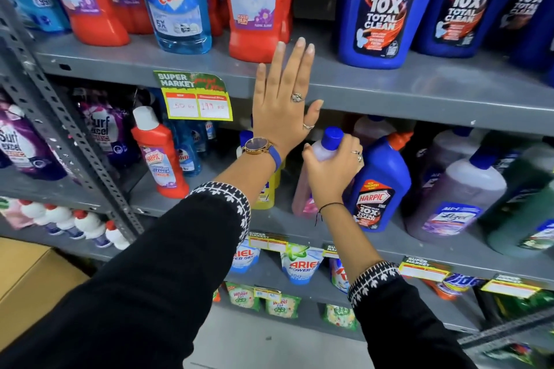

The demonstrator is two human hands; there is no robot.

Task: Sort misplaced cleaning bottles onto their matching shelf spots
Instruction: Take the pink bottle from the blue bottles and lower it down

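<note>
Left hand [281, 105]: yours is flat and open against the upper shelf [419, 90], holding nothing.
Right hand [329, 171]: you're gripping the pink bottle [302, 204] near its blue cap [332, 135].

A blue Harpic bottle [379, 186] crowds the right of my grip; the shelf edge [389, 99] blocks above; left is open.

Both arms wear black sleeves [144, 293] with white patterned embroidery banding the cuffs [227, 201]. The left hand [281, 105] carries a round gold-rimmed watch [258, 145] on a blue strap, a silver ring [297, 97] and a thumb ring [308, 126]. The right hand [329, 171] has ornate rings [358, 155], with a thin black thread [328, 207] tied at the wrist.
</note>
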